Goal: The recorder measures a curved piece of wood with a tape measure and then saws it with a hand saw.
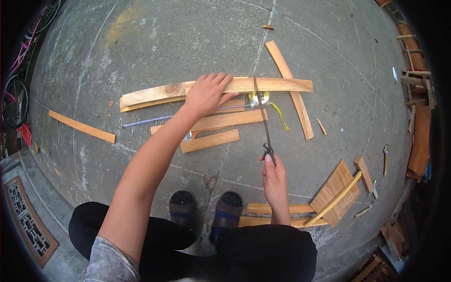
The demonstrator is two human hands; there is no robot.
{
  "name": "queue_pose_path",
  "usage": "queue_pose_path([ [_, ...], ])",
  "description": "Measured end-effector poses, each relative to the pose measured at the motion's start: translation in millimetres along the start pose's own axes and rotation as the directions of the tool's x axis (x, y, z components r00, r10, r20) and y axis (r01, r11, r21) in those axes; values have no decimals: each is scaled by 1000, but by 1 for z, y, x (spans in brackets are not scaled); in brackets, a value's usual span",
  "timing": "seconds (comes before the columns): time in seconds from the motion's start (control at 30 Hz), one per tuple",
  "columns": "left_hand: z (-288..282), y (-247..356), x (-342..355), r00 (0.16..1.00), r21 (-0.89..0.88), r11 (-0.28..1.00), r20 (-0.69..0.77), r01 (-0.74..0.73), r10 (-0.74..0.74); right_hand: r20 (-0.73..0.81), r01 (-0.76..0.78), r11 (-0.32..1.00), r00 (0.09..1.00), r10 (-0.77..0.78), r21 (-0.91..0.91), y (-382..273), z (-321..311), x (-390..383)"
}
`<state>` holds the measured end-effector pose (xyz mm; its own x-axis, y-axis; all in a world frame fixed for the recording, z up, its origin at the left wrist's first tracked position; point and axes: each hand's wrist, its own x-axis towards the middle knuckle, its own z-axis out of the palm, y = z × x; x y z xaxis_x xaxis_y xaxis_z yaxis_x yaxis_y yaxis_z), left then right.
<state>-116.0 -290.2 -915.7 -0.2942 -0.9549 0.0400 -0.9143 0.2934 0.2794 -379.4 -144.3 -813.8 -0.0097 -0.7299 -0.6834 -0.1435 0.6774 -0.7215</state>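
Observation:
My right hand [275,181] is closed round the black handle of a handsaw [265,123]. Its narrow dark blade points away from me, and the tip end lies across a long light wooden plank [277,85]. Left of the blade, my left hand [210,94] bears down on that plank, its fingers curled over the far edge and the thumb spread toward the saw. Another strip of wood lies partly hidden under the plank. Just beyond the blade, a tape measure [260,99] with a yellow-green strap sits on the concrete. The plank's right part crosses over a slanting wooden slat [300,110].
Shorter wood pieces [211,141] and a bluish rod [146,121] lie nearer my sandalled feet. A single slat [82,126] is at the left. A wooden assembly [336,192] stands at the lower right, with a hammer [385,160] beyond it. Stacked lumber [419,141] lines the right edge.

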Motion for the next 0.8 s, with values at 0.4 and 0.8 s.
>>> queue_pose_path([
  [0.4,-17,-5,-6,949,-159,987,-314,-27,-25,-55,175,975,981,-184,-138,41,24,9],
  [0.8,-17,-12,-9,959,-11,992,-256,-127,120,-52,200,947,974,-220,-252,53,28,5],
])
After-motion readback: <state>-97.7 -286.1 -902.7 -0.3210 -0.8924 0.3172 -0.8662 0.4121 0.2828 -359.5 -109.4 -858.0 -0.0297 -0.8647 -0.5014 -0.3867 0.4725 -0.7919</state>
